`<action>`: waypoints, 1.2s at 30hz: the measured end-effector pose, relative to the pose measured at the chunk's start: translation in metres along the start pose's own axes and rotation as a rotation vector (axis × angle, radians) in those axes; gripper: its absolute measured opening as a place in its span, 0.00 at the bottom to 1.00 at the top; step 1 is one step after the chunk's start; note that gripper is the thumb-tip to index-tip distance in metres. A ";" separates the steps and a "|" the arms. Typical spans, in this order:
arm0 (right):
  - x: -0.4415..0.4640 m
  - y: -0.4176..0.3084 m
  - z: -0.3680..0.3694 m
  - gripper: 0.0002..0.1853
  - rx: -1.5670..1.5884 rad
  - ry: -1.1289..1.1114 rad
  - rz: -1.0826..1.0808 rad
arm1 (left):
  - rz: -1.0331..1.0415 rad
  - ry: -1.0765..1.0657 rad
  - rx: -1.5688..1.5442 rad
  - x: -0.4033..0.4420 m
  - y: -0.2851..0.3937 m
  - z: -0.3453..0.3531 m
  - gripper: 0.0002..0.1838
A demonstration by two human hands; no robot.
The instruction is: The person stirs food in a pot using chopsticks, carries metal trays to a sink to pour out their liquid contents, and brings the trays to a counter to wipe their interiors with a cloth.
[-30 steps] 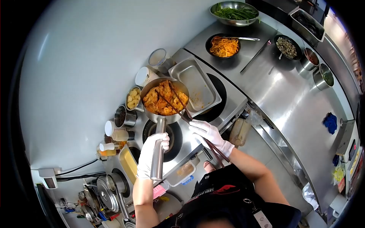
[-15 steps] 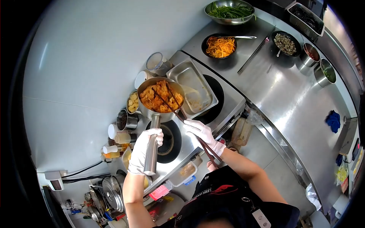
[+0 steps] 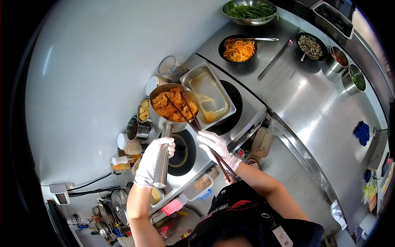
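My left hand point(image 3: 151, 162), in a white glove, is closed around the long metal handle of a saucepan point(image 3: 163, 164). The pan holds orange-brown coated chunks of food point(image 3: 168, 108) that look like meat. In my gloved right hand point(image 3: 217, 149) is a pair of long dark chopsticks point(image 3: 222, 162), whose tips rest on the chunks. Close against the pan's right side stands a rectangular steel tray point(image 3: 224, 92). Brownish liquid point(image 3: 210, 115) lies in it, and a pale streak runs across from the pan's side.
Below the pan is a black round burner point(image 3: 183, 154). Jars and bottles point(image 3: 133, 148) line the wall at left. On the steel counter point(image 3: 304, 123) stand a bowl of orange shreds point(image 3: 238, 51), a bowl of greens point(image 3: 251, 11) and a bowl of small grey pieces point(image 3: 310, 46).
More brownish liquid shows in the tray, spread toward its near end. My left hand and the handle end have shifted slightly left. The chopsticks keep nearly the same place.
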State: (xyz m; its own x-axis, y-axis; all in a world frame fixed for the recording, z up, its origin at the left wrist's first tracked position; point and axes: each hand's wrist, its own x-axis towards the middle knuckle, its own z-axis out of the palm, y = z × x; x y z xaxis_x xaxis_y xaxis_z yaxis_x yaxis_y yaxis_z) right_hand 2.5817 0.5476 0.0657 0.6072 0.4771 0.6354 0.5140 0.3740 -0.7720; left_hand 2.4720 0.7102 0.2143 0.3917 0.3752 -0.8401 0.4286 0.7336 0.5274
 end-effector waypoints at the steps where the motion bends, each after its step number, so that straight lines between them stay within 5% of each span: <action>1: 0.002 -0.002 0.001 0.18 0.006 0.008 0.009 | -0.009 -0.001 0.006 0.000 0.003 0.000 0.07; 14: -0.007 -0.004 0.007 0.17 0.029 0.131 0.173 | -0.023 0.024 0.156 0.006 0.015 0.016 0.09; 21: 0.006 -0.020 -0.008 0.18 0.445 0.312 0.457 | -0.042 -0.001 0.101 0.002 0.021 0.017 0.08; 27: 0.004 -0.010 -0.003 0.19 0.050 0.138 0.098 | -0.040 0.006 0.134 -0.001 0.026 0.025 0.07; 36: -0.004 -0.009 0.007 0.16 0.022 0.150 0.160 | -0.018 0.092 0.295 -0.006 0.033 0.046 0.07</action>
State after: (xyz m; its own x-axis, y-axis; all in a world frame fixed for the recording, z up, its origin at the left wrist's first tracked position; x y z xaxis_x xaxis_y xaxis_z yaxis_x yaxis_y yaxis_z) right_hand 2.5703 0.5480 0.0694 0.7639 0.4089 0.4992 0.3917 0.3210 -0.8623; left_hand 2.5215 0.7059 0.2423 0.3122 0.4229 -0.8507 0.6582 0.5494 0.5147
